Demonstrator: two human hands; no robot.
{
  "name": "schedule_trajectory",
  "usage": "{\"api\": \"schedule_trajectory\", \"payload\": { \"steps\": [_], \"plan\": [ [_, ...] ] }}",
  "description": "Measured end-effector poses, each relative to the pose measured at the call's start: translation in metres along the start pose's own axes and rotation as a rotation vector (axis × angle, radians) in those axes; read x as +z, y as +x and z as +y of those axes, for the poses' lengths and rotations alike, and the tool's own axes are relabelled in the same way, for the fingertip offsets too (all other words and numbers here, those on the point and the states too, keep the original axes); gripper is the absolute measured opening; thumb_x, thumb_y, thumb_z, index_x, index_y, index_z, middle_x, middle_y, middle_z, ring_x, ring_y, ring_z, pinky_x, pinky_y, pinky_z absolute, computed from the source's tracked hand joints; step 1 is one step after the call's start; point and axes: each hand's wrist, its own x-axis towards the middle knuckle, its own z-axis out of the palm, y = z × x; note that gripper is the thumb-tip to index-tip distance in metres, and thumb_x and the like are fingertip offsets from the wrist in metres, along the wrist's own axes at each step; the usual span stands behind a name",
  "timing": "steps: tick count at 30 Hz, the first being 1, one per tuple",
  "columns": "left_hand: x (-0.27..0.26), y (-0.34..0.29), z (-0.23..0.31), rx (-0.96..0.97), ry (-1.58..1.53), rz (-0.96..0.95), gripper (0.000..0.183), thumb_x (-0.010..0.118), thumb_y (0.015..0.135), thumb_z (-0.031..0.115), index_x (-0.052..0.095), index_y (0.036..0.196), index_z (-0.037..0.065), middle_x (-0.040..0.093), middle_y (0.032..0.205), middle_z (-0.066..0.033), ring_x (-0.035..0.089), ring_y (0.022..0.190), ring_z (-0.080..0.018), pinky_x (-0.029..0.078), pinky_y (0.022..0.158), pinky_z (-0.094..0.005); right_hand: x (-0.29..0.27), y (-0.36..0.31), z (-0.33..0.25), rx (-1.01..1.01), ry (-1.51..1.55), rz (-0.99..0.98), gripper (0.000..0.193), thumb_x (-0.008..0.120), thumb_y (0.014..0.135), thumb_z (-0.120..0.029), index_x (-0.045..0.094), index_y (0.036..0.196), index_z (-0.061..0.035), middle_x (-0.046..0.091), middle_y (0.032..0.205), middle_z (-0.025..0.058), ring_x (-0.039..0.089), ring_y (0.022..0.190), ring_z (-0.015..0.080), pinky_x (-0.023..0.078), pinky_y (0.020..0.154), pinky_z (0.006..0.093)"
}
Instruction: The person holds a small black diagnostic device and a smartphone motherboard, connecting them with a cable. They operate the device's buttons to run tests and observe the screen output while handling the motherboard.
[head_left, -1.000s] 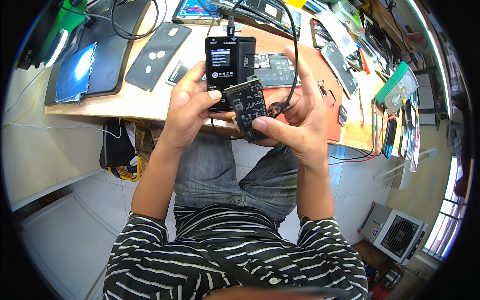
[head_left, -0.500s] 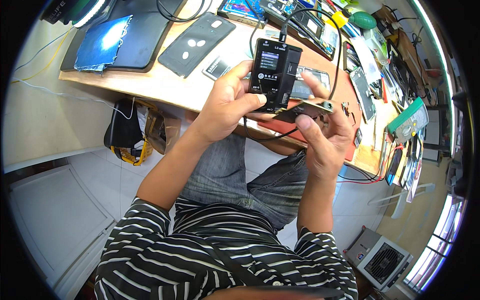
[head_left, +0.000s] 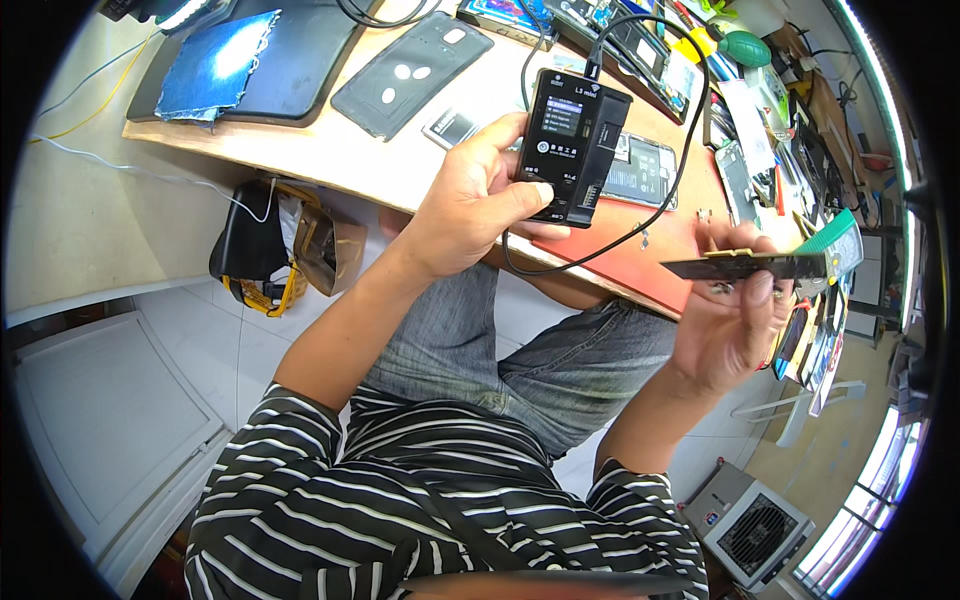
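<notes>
My left hand [head_left: 455, 215] is wrapped round a black handheld tester [head_left: 565, 165] with a small lit screen. The thumb lies on its lower buttons, and a black cable [head_left: 703, 95] is plugged into its top end. Further right, my right hand [head_left: 725, 335] pinches a thin dark board [head_left: 745, 266] between thumb and fingers. The board is seen nearly edge-on, so its faces are mostly hidden. Behind the tester lies an opened phone [head_left: 640, 175] with its battery showing. A loose battery [head_left: 450, 127] is beside my left fingers, partly covered by them.
A black phone back cover [head_left: 410, 78] lies on the wooden table [head_left: 250, 150], right of a dark laptop [head_left: 300, 70] with a blue cloth [head_left: 215, 75]. An orange-red mat [head_left: 640, 250] is under the work area. Tools, phone parts and a green blower [head_left: 745, 47] crowd the right side.
My right hand has moved right with the board, away from the tester, and the board now shows more edge-on. The tester has shifted slightly right in the picture, still in my left hand.
</notes>
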Motion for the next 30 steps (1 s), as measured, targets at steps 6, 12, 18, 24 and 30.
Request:
{"api": "schedule_trajectory", "payload": {
  "steps": [6, 12, 18, 24, 30],
  "plan": [
    [0.0, -0.001, -0.001, 0.017, 0.009, 0.003, 0.055, 0.052, 0.087, -0.005, 0.031, 0.138, -0.006, 0.059, 0.111, -0.0151, 0.064, 0.095, -0.0194, 0.062, 0.077, -0.0338, -0.034, 0.015, 0.002, 0.237, -0.672, 0.28, 0.039, 0.07, 0.081, 0.003, 0.058, 0.118, 0.0082, 0.063, 0.082, 0.0043, 0.059, 0.073, 0.0074, 0.045, 0.065, 0.0179],
    [-0.001, -0.001, -0.001, 0.016, 0.0, -0.007, 0.057, 0.051, 0.085, -0.007, 0.03, 0.138, -0.007, 0.06, 0.109, -0.0169, 0.065, 0.096, -0.0212, 0.062, 0.075, -0.0351, -0.055, 0.019, 0.01, 0.362, -0.847, 0.157, 0.04, 0.072, 0.082, -0.001, 0.057, 0.119, 0.007, 0.062, 0.077, 0.0017, 0.054, 0.068, 0.0033, 0.041, 0.058, 0.0169],
    [0.001, 0.001, -0.002, 0.037, 0.034, -0.001, 0.062, 0.054, 0.082, -0.012, 0.029, 0.138, -0.007, 0.058, 0.111, -0.0158, 0.063, 0.097, -0.02, 0.062, 0.077, -0.0347, -0.052, 0.017, 0.012, 0.305, -1.133, 0.122, 0.046, 0.075, 0.079, -0.008, 0.059, 0.121, 0.0029, 0.068, 0.089, 0.0078, 0.06, 0.078, 0.0087, 0.047, 0.07, 0.0223],
    [0.001, 0.001, -0.002, 0.07, 0.073, -0.019, 0.066, 0.065, 0.078, -0.007, 0.033, 0.135, -0.007, 0.056, 0.116, -0.0139, 0.062, 0.1, -0.0182, 0.061, 0.077, -0.0312, -0.044, 0.011, 0.004, 0.278, -1.221, 0.15, 0.041, 0.074, 0.081, -0.012, 0.062, 0.119, 0.0012, 0.07, 0.098, 0.0119, 0.065, 0.094, 0.0136, 0.05, 0.08, 0.0255],
    [-0.001, 0.002, -0.004, 0.084, 0.07, -0.025, 0.066, 0.068, 0.078, -0.005, 0.034, 0.135, -0.007, 0.056, 0.117, -0.0135, 0.062, 0.101, -0.0183, 0.061, 0.077, -0.0321, -0.041, 0.008, -0.002, 0.285, -1.094, 0.174, 0.031, 0.071, 0.085, -0.009, 0.063, 0.112, 0.0058, 0.068, 0.104, 0.0138, 0.065, 0.098, 0.0173, 0.051, 0.087, 0.0282]
  ]
}}
